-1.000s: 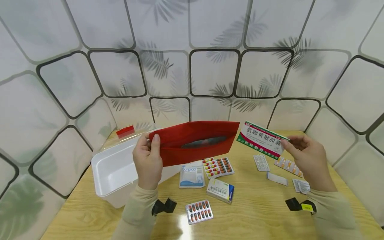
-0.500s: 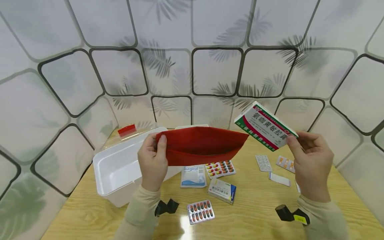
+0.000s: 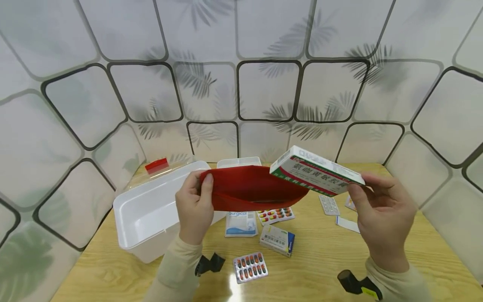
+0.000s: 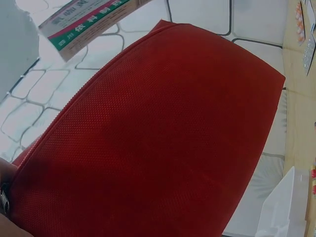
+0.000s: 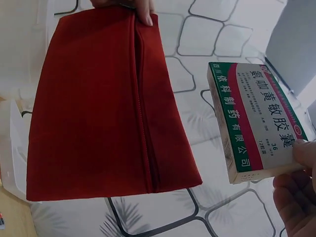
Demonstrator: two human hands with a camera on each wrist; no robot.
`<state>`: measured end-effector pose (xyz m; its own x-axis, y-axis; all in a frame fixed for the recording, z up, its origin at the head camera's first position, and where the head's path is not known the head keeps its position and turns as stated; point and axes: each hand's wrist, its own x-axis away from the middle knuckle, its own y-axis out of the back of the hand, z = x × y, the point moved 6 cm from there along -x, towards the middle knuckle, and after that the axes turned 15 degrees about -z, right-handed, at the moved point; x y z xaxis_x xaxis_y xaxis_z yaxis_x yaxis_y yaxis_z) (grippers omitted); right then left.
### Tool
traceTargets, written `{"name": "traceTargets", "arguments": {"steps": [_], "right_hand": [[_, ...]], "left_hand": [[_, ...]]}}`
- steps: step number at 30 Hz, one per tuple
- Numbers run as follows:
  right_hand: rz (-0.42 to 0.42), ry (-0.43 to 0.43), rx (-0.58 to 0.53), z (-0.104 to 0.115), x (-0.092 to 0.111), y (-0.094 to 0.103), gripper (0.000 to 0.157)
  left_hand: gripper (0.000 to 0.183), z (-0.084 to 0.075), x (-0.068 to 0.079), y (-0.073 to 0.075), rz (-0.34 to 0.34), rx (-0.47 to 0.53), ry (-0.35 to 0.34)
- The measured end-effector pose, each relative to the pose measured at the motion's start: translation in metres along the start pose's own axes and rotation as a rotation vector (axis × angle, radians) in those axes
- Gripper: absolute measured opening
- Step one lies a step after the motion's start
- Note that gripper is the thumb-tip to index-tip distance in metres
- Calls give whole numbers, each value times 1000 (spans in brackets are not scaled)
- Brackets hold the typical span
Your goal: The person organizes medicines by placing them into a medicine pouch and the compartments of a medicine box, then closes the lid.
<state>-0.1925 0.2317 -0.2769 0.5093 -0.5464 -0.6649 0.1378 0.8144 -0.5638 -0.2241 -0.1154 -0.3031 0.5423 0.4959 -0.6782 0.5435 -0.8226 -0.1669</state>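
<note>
A red zippered pouch (image 3: 241,201) hangs above the table, its left end gripped by my left hand (image 3: 195,207) with the thumb in front. Its zipped mouth gapes toward me in the head view; in the right wrist view the pouch (image 5: 94,108) shows its flat side and the zipper line. My right hand (image 3: 385,214) pinches the right end of a white, green and red medicine box (image 3: 317,174). The box tilts down to the right, its far end over the right part of the pouch mouth in the head view. The right wrist view shows the box (image 5: 256,118) apart from the pouch.
On the left stands a white plastic bin (image 3: 139,218). Below the pouch lie a Surgical packet (image 3: 241,228), capsule blister packs (image 3: 250,267) and a white-blue medicine box (image 3: 277,240). A pill blister (image 3: 329,205) and a white strip (image 3: 347,224) lie to the right.
My right hand has brought the medicine box left to the pouch and turned it so its top edge shows. The pouch has shifted slightly right and its mouth has tilted toward me.
</note>
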Motion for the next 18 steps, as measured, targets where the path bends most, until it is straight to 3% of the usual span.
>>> {"name": "traceTargets", "arguments": {"steps": [4, 11, 14, 18], "right_hand": [[84, 73, 14, 3, 12, -15, 25], [238, 232, 181, 5, 29, -34, 26], [275, 294, 269, 4, 34, -39, 28], [305, 333, 304, 2, 37, -42, 29]], "left_hand": [[9, -3, 2, -2, 23, 18, -43], [8, -7, 3, -4, 41, 34, -65], [8, -9, 3, -3, 43, 39, -73], [9, -10, 3, -3, 40, 40, -75]]}}
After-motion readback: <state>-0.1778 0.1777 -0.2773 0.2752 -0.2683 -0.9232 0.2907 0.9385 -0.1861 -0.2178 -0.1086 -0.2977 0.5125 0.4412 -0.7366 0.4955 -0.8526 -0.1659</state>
